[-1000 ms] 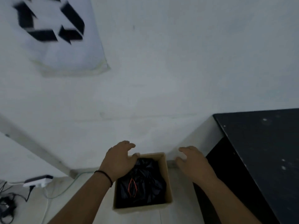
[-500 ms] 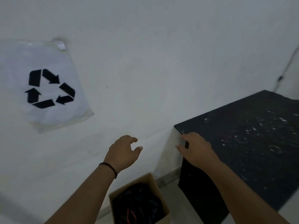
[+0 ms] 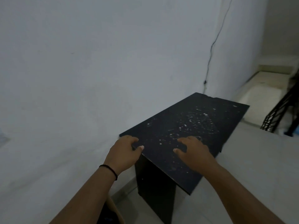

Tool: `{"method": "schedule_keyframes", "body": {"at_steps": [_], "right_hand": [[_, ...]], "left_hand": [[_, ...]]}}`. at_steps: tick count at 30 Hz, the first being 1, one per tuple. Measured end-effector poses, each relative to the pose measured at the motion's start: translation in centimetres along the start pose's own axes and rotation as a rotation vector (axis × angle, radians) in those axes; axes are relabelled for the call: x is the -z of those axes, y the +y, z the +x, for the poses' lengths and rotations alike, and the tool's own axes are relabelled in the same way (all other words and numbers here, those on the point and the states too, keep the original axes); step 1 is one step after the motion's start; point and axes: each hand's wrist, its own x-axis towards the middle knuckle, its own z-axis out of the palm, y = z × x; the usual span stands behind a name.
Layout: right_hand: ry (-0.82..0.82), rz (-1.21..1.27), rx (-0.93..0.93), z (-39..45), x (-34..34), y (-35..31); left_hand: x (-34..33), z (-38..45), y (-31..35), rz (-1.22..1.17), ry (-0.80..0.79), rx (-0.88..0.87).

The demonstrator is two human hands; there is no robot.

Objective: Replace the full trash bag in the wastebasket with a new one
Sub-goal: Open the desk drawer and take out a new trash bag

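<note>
Two empty hands | left hand and right hand spread open over black table | cardboard wastebasket barely in view | risk: attention off bin, bag snagging unseen.

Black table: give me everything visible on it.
The black table has a flat, thin rectangular top, matte and board-like, speckled with pale flecks and dust, densest toward its far half. A dark panel leg under the near end reaches the pale floor. Its long edge runs along the white wall, and its far corner looks chipped. The left hand curls over the near-left corner, thumb on top. The right hand is spread over the top; whether it touches is unclear. Nothing else lies on it.
</note>
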Motion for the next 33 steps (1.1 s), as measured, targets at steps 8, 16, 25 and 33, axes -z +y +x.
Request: {"method": "schedule_keyframes", "body": {"at_steps": [8,16,25,33], "right_hand": [[0.053,0.004,-0.079,-2.2,6.5,12.8],[0.095,0.012,-0.155,-2.2,10.2,22.1],[0.125,0.000,-0.244,3.8,12.6,32.8],[0.135,0.003,-0.295,14.3,15.3,41.6]], "left_hand": [[-8.0,0.6,12.5,-0.041,-0.069,-0.066],[-14.1,3.6,21.4,-0.052,-0.137,-0.183],[-23.0,11.1,27.6,-0.094,-0.227,-0.259],[-31.1,22.0,32.8,-0.108,-0.292,-0.321]]}}
